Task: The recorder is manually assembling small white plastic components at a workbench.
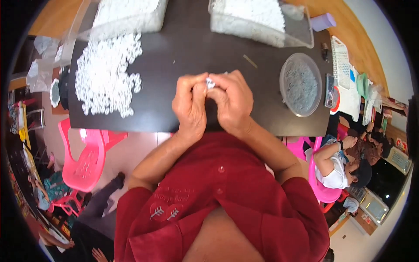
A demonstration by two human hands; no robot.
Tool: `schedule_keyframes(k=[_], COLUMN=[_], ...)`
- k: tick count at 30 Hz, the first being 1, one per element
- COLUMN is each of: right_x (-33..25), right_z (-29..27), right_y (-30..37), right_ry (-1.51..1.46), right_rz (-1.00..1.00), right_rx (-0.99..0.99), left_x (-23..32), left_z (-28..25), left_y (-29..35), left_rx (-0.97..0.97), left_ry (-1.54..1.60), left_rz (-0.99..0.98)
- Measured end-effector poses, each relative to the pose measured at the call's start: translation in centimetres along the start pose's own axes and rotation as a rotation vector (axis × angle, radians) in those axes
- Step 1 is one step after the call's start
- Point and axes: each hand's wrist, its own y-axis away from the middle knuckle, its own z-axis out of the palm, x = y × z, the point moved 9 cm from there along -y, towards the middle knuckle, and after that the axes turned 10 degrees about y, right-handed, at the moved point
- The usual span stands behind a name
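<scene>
Over the near edge of the dark table (pixel 183 52), my two hands meet in front of my body. My left hand (pixel 190 102) is closed, thumb and forefinger pinching one side of a small white plastic piece (pixel 210 83). From the other side my right hand (pixel 235 100) pinches the same piece, its fingers curled. Most of the piece is hidden by the fingertips. Another bit of white shows just behind my right fingers, too small to make out. To the left lies a spread pile of small white ring-shaped pieces (pixel 104 78).
A round clear tub (pixel 319 83) of small greyish pieces stands at the right. Two clear bins, left (pixel 131 31) and right (pixel 248 36), hold white pieces at the back. A thin stick (pixel 250 61) lies nearby. Pink chairs (pixel 85 168) and other people flank me.
</scene>
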Motion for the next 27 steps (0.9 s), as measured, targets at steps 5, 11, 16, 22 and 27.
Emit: schedule_keyframes(k=[5,11,16,22,27], right_x=[-0.3,0.0,-0.2,8.7,14.0], right_z=[-1.0,-1.5,-2.2,-6.7,-6.2], right_y=[-0.5,-0.3,-3.0,-10.8,-13.7], right_ry=[0.005,-0.025,0.162,0.333,0.653], right_rz=[-0.04,-0.006,-0.084,0.161,0.045], right_rx=[0.034,0.055,-0.132,0.07,-0.139], left_x=[0.5,-0.7,0.8,-1.4,-3.4], left_z=[0.8,1.5,2.1,-2.9,-14.0], left_y=[0.1,0.1,-0.8,-1.1,-1.6], left_rx=[0.01,-0.011,-0.109,-0.148,0.111], left_ry=[0.095,0.226,0.168,-0.328,-0.859], left_rz=[0.013,-0.095,-0.127,-0.032,0.036])
